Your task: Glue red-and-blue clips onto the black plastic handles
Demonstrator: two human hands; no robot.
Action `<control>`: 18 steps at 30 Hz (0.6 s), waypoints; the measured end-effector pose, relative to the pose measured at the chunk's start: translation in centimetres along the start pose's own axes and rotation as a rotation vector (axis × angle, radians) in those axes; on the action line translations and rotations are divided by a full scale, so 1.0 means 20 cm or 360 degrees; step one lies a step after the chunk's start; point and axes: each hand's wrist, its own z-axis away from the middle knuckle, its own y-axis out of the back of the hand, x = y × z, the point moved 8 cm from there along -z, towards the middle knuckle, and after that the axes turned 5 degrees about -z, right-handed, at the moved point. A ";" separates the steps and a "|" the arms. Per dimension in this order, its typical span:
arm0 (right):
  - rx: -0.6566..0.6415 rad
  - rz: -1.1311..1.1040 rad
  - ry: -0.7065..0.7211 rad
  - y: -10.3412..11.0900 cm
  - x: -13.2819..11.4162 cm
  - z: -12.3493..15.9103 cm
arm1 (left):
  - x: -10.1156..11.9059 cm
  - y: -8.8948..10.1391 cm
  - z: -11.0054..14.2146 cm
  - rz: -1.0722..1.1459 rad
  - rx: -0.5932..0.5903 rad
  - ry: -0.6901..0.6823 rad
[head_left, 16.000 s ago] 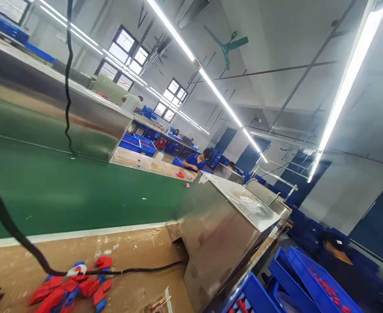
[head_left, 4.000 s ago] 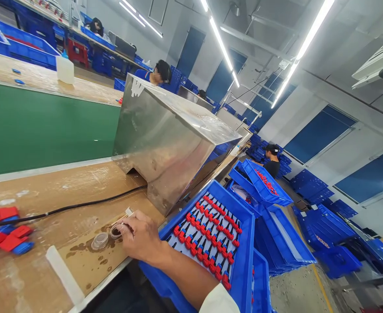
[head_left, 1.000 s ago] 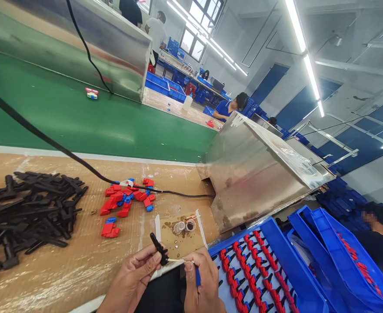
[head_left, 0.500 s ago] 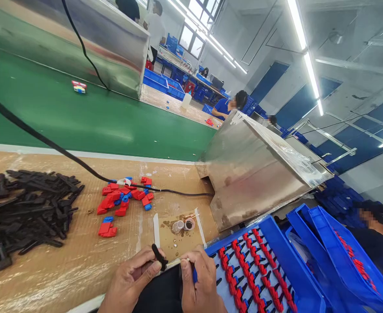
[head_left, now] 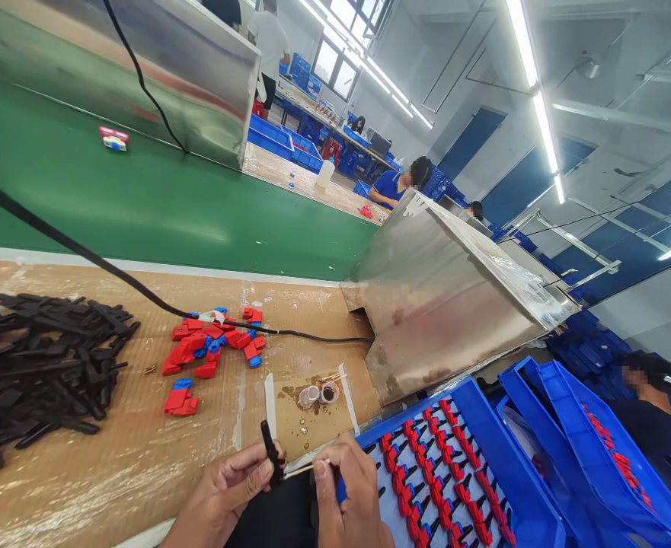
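My left hand (head_left: 226, 483) pinches a small black plastic part (head_left: 269, 449), its narrow end pointing up. Between the thumb and fingers of my right hand (head_left: 351, 487) is a thin pale stick (head_left: 299, 469), whose tip meets the lower end of the black part; whether it touches is hard to tell. A blue piece (head_left: 341, 489) shows in my right palm, mostly hidden by the fingers. Just beyond both hands, two small cups (head_left: 308, 396) stand on a stained sheet (head_left: 289, 434), one with dark liquid.
A heap of black parts (head_left: 43, 365) lies left on the bench, beside red and blue pieces (head_left: 190, 342) crossed by a black cable (head_left: 306, 333). Rows of red-black assemblies fill a blue tray (head_left: 461, 388) at right. A metal box (head_left: 426, 304) stands beyond. Co-workers (head_left: 389, 186) sit farther off.
My left hand has turned the black part more upright. The stick in my right hand now shows along its length and reaches the part. The view has shifted slightly.
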 end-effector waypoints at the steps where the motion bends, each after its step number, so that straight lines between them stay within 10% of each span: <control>1: 0.0028 0.0048 0.0032 0.01 -0.03 0.00 | -0.02 0.00 0.00 0.0016 -0.0003 0.0030; 8: -0.0041 0.0116 0.0529 0.00 -0.19 -0.04 | 0.00 0.02 -0.05 -0.0241 -0.0122 -0.0177; 18: -0.0088 0.0016 0.0284 0.00 -0.11 -0.09 | 0.08 0.02 -0.03 -0.0459 -0.0262 -0.0424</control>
